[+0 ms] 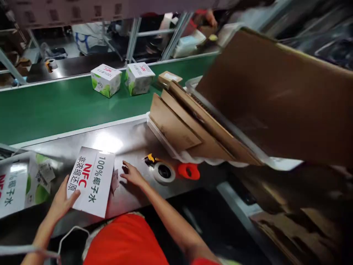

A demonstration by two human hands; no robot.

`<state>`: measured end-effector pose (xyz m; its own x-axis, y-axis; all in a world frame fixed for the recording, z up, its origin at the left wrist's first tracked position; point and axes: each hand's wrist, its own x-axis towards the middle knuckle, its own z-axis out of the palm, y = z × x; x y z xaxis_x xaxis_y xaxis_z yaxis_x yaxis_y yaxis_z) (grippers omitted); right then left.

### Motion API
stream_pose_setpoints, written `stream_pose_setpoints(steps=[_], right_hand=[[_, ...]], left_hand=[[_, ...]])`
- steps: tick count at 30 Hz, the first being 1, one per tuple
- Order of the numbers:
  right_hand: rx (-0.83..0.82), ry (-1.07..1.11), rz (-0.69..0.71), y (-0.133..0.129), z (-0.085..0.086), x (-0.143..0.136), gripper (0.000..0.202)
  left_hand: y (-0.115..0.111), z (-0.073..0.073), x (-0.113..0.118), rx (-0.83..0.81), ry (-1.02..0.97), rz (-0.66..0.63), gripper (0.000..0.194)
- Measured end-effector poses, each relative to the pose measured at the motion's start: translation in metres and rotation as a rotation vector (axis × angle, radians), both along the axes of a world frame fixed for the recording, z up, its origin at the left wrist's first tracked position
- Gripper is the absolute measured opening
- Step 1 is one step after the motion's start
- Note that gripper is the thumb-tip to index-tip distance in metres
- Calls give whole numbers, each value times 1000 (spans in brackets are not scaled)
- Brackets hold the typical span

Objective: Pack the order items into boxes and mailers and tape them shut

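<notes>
A white carton [95,176] with red and green printing stands on the metal bench in front of me. My left hand [62,198] grips its left side, the thumb lying over the top face. At the carton's right side is a small pinkish label [115,180], partly hidden by the box. Just right of that label, my right hand [134,175] has its fingers apart and holds nothing. A second carton [19,184] of the same print, with a label on its side, sits at the far left. Right of my right hand lies a tape dispenser [163,172] with a roll of tape.
Behind the metal bench [129,138] runs a green conveyor belt [55,106] carrying two printed cartons [106,80] and a small brown box [169,78]. Flat cardboard pieces [176,125] lean in a rack at right. Beside the dispenser is an orange-red object [189,171]. Another person's hand [211,18] shows beyond.
</notes>
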<state>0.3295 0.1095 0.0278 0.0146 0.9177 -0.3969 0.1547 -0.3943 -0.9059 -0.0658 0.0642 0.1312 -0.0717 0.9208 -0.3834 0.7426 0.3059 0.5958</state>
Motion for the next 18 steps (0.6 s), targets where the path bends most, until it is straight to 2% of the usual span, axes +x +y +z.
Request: stream_pose_setpoints(steps=[2, 4, 10, 14, 18], right_hand=[[4, 114, 13, 12, -11, -4, 79], [-23, 232, 61, 18, -19, -13, 81], [-97, 461, 217, 15, -26, -23, 39], [-117, 479, 229, 17, -20, -31, 34], [-139, 421, 176, 17, -16, -44, 22]], left_hand=[[6, 0, 12, -14, 90, 28, 87], [8, 2, 17, -16, 153, 46, 81], [6, 8, 15, 66, 184, 70, 67], [6, 14, 20, 66, 214, 101, 61], [8, 20, 28, 76, 217, 99, 64]])
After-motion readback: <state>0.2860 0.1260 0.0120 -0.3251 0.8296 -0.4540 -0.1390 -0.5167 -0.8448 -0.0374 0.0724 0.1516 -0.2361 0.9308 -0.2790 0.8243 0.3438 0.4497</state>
